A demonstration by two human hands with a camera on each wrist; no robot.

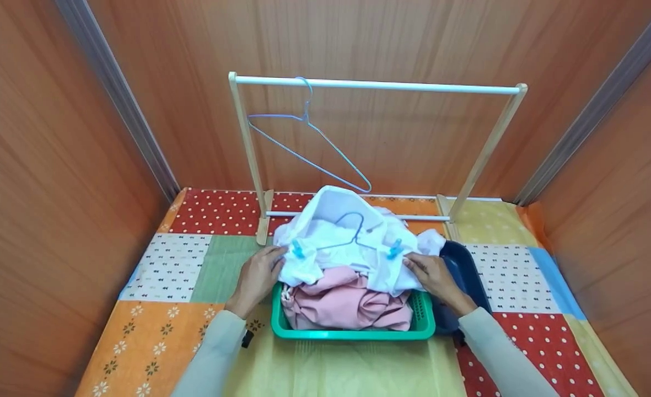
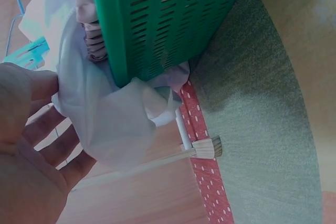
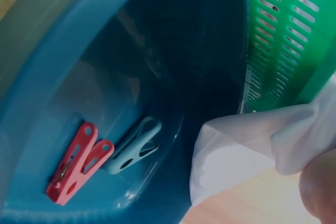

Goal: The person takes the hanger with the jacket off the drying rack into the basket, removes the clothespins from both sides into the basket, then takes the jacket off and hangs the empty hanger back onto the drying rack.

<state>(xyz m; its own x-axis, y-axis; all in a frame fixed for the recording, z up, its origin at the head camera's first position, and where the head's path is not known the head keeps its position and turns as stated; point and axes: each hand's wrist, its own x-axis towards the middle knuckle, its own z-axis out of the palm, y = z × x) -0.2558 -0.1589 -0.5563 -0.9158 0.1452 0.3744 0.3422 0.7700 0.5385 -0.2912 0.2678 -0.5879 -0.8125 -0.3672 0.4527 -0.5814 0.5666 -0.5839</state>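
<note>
White garment [image 1: 383,278], one: draped over the far part of a green basket [image 1: 353,334] and the pink cloth [image 1: 353,303] inside; wire hanger [image 1: 356,238] against it, blue clothespins [image 1: 395,249] at either side. Left hand [image 1: 256,278]: thumb and finger pinching the left edge, remaining fingers loosely spread. Right hand [image 1: 438,280]: fingertips pinching the opposite edge. Handling, as judged: draw both edges outward lightly and evenly, lest either clothespin slip.
</note>
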